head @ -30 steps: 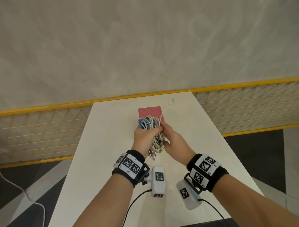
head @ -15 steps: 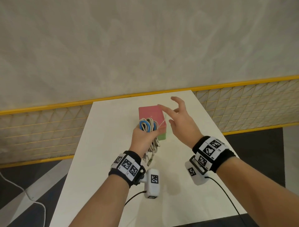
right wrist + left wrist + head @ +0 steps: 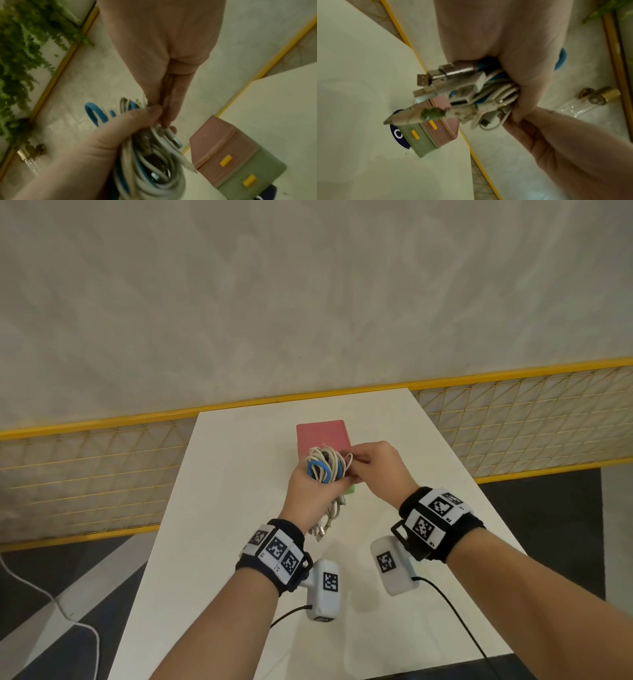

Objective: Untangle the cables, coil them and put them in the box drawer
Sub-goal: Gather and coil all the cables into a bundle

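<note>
White and blue cables [image 3: 324,468], bundled in loops, gripped in left hand [image 3: 310,497] above white table [image 3: 219,508]; fingers [image 3: 524,81] curled round bundle. Plug ends [image 3: 320,531] hanging below fist, clear of tabletop; USB connectors [image 3: 426,81] bunched together in left wrist view. Right hand [image 3: 380,470] at top of bundle, thumb and fingertips pinching a white loop [image 3: 348,457]; other fingers [image 3: 171,97] alongside loops in right wrist view. Bundle held just in front of and partly over box [image 3: 322,434]. Box: pink top, green lower tier [image 3: 254,171], a yellow handle [image 3: 226,160] on pink drawer front and another [image 3: 249,180] on green; both drawers closed. Box standing near table's far end, well apart from near edge. Dark blue round sticker [image 3: 397,133] with white letter partly under box. Beyond table: yellow-railed mesh fence [image 3: 513,422], pale wall [image 3: 308,285], white cord [image 3: 51,601] on floor at left.
</note>
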### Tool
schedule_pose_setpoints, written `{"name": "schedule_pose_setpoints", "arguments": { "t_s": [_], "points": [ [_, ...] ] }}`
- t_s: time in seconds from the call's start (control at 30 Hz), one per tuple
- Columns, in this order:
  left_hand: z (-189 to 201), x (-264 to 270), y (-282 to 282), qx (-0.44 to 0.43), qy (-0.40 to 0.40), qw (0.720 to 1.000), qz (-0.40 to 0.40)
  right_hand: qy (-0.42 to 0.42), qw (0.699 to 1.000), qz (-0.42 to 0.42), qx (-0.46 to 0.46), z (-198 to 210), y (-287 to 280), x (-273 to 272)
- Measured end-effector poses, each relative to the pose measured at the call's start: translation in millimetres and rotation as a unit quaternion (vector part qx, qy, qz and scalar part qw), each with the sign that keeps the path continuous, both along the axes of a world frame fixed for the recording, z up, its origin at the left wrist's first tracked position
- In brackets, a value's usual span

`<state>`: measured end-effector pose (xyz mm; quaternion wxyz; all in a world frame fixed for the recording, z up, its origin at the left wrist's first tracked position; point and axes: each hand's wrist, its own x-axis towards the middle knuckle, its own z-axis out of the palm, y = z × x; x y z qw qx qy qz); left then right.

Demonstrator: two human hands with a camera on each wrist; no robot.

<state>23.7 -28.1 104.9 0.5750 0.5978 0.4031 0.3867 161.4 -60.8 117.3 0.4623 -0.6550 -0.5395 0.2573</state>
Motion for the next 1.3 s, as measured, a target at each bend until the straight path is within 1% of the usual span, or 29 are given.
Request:
{"name": "schedule_pose_setpoints", "arguments": {
  "t_s": [0.13,0.2,0.3,0.33,0.37,0.43,0.47,0.53,0.6,0.63,0.7,0.77,0.83,0.87,0.9,0.97,1.03,1.07,1.1,1.17,1.3],
  "points": [
    [-5.7,2.2,0.3,0.003,0.006,0.999,0.039,-0.11,0.991,0.065,-0.048,9.7,-0.5,-1.6],
    [-9.9,2.3,1.5,-0.015,0.009,0.998,0.053,-0.13,0.984,0.095,-0.077,17.2,-3.4,-5.3],
    [-16.0,-2.2,1.8,-0.037,0.012,0.997,0.068,-0.039,0.979,0.136,-0.146,25.3,-7.5,-9.9],
    [-17.9,-4.1,2.6,-0.044,0.011,0.996,0.077,-0.025,0.977,0.143,-0.159,25.6,-9.7,-10.9],
    [-19.2,-5.7,4.4,-0.054,0.006,0.994,0.09,-0.035,0.975,0.144,-0.166,25.4,-13.4,-11.0],
    [-17.8,-8.3,9.0,-0.085,-0.024,0.988,0.125,-0.089,0.962,0.16,-0.205,19.6,-23.1,-15.1],
    [-15.7,-8.9,11.9,-0.102,-0.046,0.983,0.144,-0.084,0.954,0.174,-0.227,13.7,-27.2,-18.7],
    [-11.2,-9.1,15.5,-0.13,-0.087,0.973,0.168,0.001,0.952,0.183,-0.244,-3.8,-32.9,-28.7],
    [-7.2,-8.9,15.8,-0.148,-0.118,0.966,0.175,0.09,0.959,0.137,-0.232,-24.1,-33.8,-37.9],
    [-5.6,-8.7,15.3,-0.154,-0.128,0.964,0.175,0.11,0.963,0.116,-0.217,-31.9,-33.6,-41.1],
    [-4.3,-9.2,15.0,-0.153,-0.131,0.963,0.178,0.11,0.976,0.085,-0.168,-43.0,-33.8,-41.4],
    [-5.7,-11.5,16.5,-0.134,-0.113,0.967,0.182,0.063,0.992,0.027,-0.108,-47.8,-34.3,-35.1],
    [-9.3,-13.9,17.7,-0.119,-0.079,0.974,0.174,-0.028,0.998,-0.032,-0.038,-43.0,-35.5,-27.1],
    [-11.5,-14.3,17.6,-0.117,-0.062,0.978,0.159,-0.075,0.996,-0.043,-0.01,-39.1,-35.1,-23.9],
    [-12.9,-13.5,16.4,-0.116,-0.044,0.983,0.133,-0.114,0.992,-0.043,0.008,-37.0,-33.5,-21.0],
    [-14.9,-8.6,11.3,-0.105,-0.006,0.992,0.064,-0.162,0.986,-0.03,0.018,-35.5,-27.3,-14.5],
    [-16.1,0.9,4.8,-0.096,0.041,0.995,-0.001,-0.203,0.979,0.0,-0.008,-33.7,-20.5,-9.4],
    [-17.0,5.9,1.6,-0.099,0.056,0.993,-0.02,-0.209,0.978,0.012,-0.02,-33.3,-18.2,-5.7],
    [-17.7,11.1,-0.7,-0.107,0.06,0.992,-0.028,-0.199,0.98,0.016,-0.021,-32.0,-17.5,-2.1],
    [-18.8,19.7,-3.4,-0.139,0.056,0.988,-0.035,-0.147,0.989,0.003,0.004,-34.2,-18.6,7.1],
    [-20.0,37.4,-4.0,-0.178,0.04,0.982,-0.041,-0.059,0.997,-0.03,0.047,-52.5,-22.1,21.4]
  ]
}}
